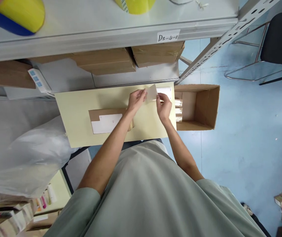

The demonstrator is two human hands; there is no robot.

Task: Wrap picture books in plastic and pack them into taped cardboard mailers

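Note:
Over the pale yellow tabletop [76, 102], a small pale slip that looks like a sticker or piece of paper [151, 92] spans both hands. My left hand [136, 99] pinches its left edge. The fingertips of my right hand [164, 106] are closed at its right edge. Behind my right hand, a white sheet [167, 91] with small print lies on the table. A flat brown cardboard package [94, 115] bearing a white label [105, 124] lies to the left, partly covered by my left forearm.
An open cardboard box [206, 107] stands at the table's right end with several small boxes [179, 111] inside. A metal shelf [106, 38] crosses above, holding yellow tape rolls [136, 5]. Clear plastic bags [32, 158] bulge at left. A black chair [280, 38] stands far right.

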